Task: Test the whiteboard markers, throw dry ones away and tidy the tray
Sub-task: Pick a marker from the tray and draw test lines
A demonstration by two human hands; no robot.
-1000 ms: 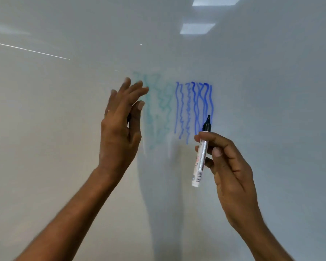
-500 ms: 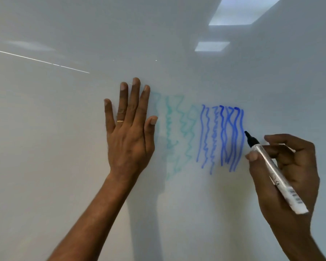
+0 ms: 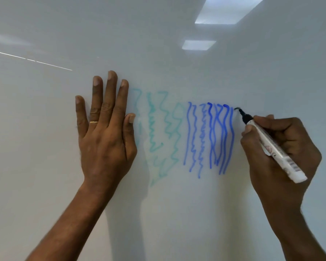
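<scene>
Whiteboard, marker in right hand

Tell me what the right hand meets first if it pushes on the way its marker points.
The whiteboard: the tip of the marker in the right hand seems to touch it, just right of the blue lines, though depth is unclear.

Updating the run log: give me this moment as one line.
step: ink test | right hand: grips marker, tip on whiteboard beside blue lines | left hand: flat on whiteboard
</scene>
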